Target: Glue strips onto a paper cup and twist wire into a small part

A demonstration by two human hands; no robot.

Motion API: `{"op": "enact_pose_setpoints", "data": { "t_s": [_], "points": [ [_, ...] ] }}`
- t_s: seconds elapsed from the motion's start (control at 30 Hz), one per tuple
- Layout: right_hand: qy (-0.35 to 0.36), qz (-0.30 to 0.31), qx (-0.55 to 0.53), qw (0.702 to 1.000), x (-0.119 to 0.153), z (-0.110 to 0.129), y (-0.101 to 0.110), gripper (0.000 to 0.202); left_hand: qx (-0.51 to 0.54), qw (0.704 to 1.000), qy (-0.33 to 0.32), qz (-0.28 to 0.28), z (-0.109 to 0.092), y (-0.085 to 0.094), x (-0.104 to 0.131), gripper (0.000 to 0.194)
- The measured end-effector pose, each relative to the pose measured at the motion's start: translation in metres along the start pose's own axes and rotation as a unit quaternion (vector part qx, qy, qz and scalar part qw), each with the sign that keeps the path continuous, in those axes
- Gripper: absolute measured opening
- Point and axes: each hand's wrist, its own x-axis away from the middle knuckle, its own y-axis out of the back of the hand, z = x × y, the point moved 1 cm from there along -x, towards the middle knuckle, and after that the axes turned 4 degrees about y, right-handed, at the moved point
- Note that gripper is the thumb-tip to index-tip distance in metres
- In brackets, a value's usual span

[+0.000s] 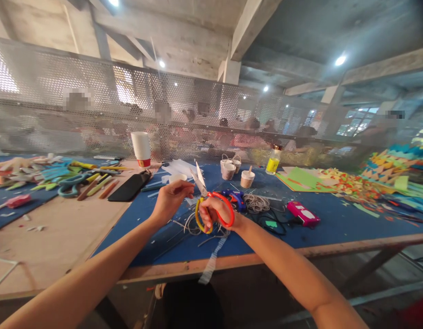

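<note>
My right hand (211, 212) grips a pair of scissors (201, 183) with one red and one yellow handle loop. Their blades are parted and point up and to the left. Close to the blades, my left hand (173, 196) is closed in a pinch; whatever is between its fingertips is too small to make out. Below my right hand, a pale crinkled strip (213, 260) hangs over the table's front edge, its upper end hidden. Thin grey wires (189, 224) lie on the blue mat (156, 249) under both hands.
A blue glue gun (237, 199), a wire coil (256, 203) and a magenta box (303, 214) lie right of my hands. Small cups (247, 178) and a yellow-labelled bottle (273, 161) stand behind. Leftward are a black phone (129, 186), a paper cup (141, 148) and blue-grey scissors (72, 184).
</note>
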Motion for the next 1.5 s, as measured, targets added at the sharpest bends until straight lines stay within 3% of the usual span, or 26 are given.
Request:
{"op": "enact_pose_setpoints", "data": {
  "t_s": [0.33,0.87,1.13,1.2,1.27,1.3,1.4,1.5],
  "points": [
    [0.001,-0.030,0.024,0.999,0.004,0.004,-0.006,0.023,-0.004,1.000,-0.008,0.011,0.001,0.000,0.000,0.015],
    [-0.028,-0.020,-0.012,0.999,0.000,-0.002,-0.003,0.017,-0.025,1.000,-0.015,0.005,0.004,0.001,-0.002,0.012],
    [-0.001,-0.083,0.004,0.997,-0.004,0.000,0.009,0.030,-0.029,1.000,0.001,-0.008,0.010,0.003,-0.005,0.020],
    [-0.002,-0.132,0.049,0.990,-0.007,0.003,0.019,0.033,-0.006,1.000,0.019,-0.011,0.010,0.004,-0.006,0.024],
    [-0.003,-0.225,0.163,0.961,-0.008,0.008,0.033,0.037,0.026,0.999,0.046,-0.005,0.010,0.004,-0.007,0.027],
    [-0.023,-0.272,0.256,0.927,-0.008,0.009,0.040,0.038,0.040,0.997,0.059,0.001,0.010,0.005,-0.007,0.028],
    [-0.027,-0.308,0.511,0.802,-0.008,0.012,0.056,0.036,0.065,0.994,0.088,0.019,0.010,0.006,-0.008,0.030],
    [-0.067,-0.306,0.641,0.701,-0.009,0.008,0.060,0.031,0.081,0.990,0.112,0.032,0.010,0.007,-0.009,0.031]
  ]
}}
